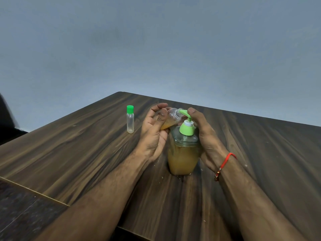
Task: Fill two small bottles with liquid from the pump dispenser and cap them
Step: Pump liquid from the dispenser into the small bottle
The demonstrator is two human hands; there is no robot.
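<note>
A clear pump dispenser [182,159] with a green pump head [186,126] stands mid-table, partly full of amber liquid. My left hand [153,134] holds a small uncapped clear bottle [172,118] tilted, its mouth against the green nozzle; some amber liquid lies in its lower end. My right hand [205,134] wraps the dispenser's right side, with a fingertip on top of the pump head. A second small bottle [130,121], clear with a green cap, stands upright to the left and looks empty. The cap of the held bottle is not in sight.
The dark wood-grain table [86,153] has its left edge running diagonally close by, with dark floor [20,209] beyond it. A red thread bracelet [225,162] circles my right wrist. A grey wall [156,49] rises behind the table's far edge.
</note>
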